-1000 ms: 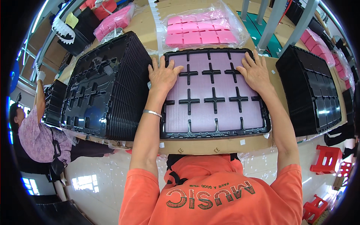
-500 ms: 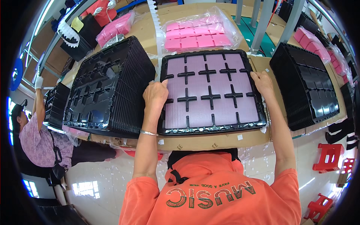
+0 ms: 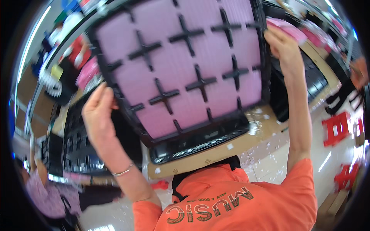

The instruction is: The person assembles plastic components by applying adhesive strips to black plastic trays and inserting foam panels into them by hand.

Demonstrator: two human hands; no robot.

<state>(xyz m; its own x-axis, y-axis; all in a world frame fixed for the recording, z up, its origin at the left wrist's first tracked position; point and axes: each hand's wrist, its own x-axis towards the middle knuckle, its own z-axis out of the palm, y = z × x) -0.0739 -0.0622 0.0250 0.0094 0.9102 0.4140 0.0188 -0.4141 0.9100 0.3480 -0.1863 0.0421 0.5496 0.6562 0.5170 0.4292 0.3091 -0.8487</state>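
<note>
A black plastic tray (image 3: 185, 34) with pink-purple foam pads between its cross-shaped dividers is held up, tilted, before me. My left hand (image 3: 99, 111) pinches its left rim and my right hand (image 3: 283, 44) grips its right rim. Beneath the raised tray, another black tray (image 3: 200, 144) lies on the cardboard-covered table; most of it is hidden behind the held one. To the left stands a tall stack of black trays (image 3: 83, 140), partly covered by my left hand and arm.
Another stack of black trays (image 3: 312, 79) stands at the right, beyond my right forearm. Bagged pink foam (image 3: 287, 30) lies behind it. Red stools (image 3: 336, 129) are on the floor at right. A person in a patterned top (image 3: 54, 196) is at the lower left.
Both hands have lifted the foam-filled tray off the table, raising it toward me and tilting it. A black tray now shows below it. The whole view has turned slightly.
</note>
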